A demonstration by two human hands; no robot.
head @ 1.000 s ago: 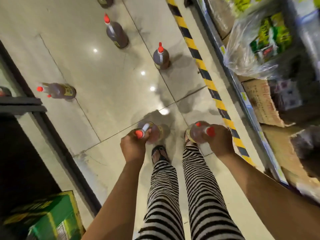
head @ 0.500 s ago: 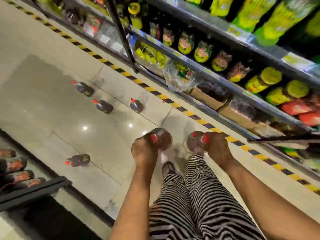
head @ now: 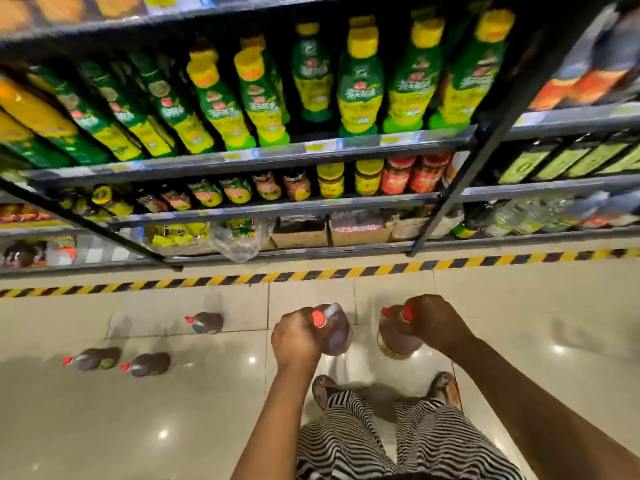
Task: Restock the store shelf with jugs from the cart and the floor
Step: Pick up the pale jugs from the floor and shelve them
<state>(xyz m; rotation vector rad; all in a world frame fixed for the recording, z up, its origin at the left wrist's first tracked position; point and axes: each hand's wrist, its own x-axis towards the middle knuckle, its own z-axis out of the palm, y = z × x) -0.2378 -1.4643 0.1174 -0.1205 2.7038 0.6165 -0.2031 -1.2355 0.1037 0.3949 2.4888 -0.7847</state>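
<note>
Your left hand (head: 298,337) has its fingers curled tight round the top of a dark jug (head: 337,336), red cap showing, and your right hand (head: 434,323) grips a second jug (head: 394,339) likewise. Both hang above the tiled floor (head: 519,341) just ahead of your feet, short of the striped tape (head: 311,274) and the store shelf (head: 311,147). More stand on the floor to your left (a lone jug (head: 207,323) nearer the tape, a nearer pair (head: 150,364) side by side), well apart from either hand.

shelf (head: 263,160) ahead | tape line (head: 242,279) on floor (head: 536,323) before shelf | three jugs (head: 149,364) on floor, left
</note>
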